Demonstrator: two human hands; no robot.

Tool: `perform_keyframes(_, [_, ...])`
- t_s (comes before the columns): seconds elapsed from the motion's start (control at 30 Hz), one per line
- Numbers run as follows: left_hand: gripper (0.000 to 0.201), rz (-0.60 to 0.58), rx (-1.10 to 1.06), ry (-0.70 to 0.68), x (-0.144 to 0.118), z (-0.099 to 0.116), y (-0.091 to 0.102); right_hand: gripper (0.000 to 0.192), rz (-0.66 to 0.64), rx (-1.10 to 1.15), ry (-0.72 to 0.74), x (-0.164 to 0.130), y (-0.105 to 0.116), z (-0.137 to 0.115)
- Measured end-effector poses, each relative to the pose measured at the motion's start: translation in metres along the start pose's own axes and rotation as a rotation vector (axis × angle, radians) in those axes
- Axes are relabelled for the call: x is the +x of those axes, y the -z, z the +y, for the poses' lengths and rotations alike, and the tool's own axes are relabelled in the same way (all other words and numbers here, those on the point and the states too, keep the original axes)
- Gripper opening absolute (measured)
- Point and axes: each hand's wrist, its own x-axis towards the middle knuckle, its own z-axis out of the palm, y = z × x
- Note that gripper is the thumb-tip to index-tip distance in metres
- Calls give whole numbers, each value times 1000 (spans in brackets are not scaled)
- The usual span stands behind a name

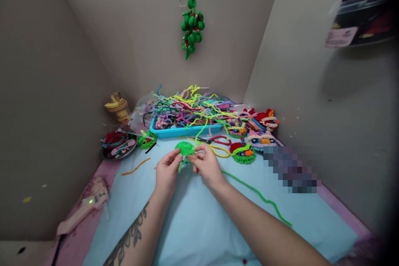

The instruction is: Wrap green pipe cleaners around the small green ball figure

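Between my two hands, just above the blue table cover, is a small rounded green craft piece. My left hand pinches its left side with thumb and fingers. At its right edge my right hand is closed, with the fingertips pressed against the piece. Short green and blue strands hang below it, and a yellow-green pipe cleaner rises behind. Under my right forearm a long green pipe cleaner trails across the cover. Behind my right hand lie scissors with red and yellow handles.
A blue tray heaped with colourful pipe cleaners stands at the back. Finished fuzzy pieces sit to the right. On the left are a dark round dish, an orange pipe cleaner and a glue gun with a lit green light.
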Motion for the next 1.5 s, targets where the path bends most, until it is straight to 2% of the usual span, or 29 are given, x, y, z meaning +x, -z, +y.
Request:
perform_keyframes(0.2, [34,107,221,-134,-9,4,-3,50,8,39,115,-8,-12,6])
perform_keyframes(0.27, [33,119,267,-168,-11,5,-3,44,4,39,163,-11,-15,10])
perform_keyframes(0.4, [33,112,289,-184,-12,2,-2,24,-75,-58,166,-15,-19,15])
perform_keyframes(0.57, [31,98,291,-176,-12,1,-3,5,2,-277,299,-13,-15,21])
perform_keyframes(0.7, [31,94,301,-171,-13,3,-3,6,27,-386,379,-11,-12,22])
perform_keyframes(0.9, [35,146,295,-159,-12,8,-1,4,114,-419,477,-16,-8,8])
perform_keyframes(0.97, [34,141,289,-156,-11,8,0,3,62,-364,483,-17,-8,5])
perform_keyframes(1.17, [29,47,200,-151,-7,-2,2,8,-210,-165,504,-27,-14,3])
perform_keyframes(1.33, [34,126,89,-113,1,-3,6,14,-465,37,344,-37,-15,-15])
perform_keyframes(1.4, [34,138,82,-118,3,-3,6,12,-446,55,267,-34,-13,-18])
perform_keyframes(1.5, [34,130,105,-122,3,-2,6,12,-187,-8,197,-21,-8,-14])
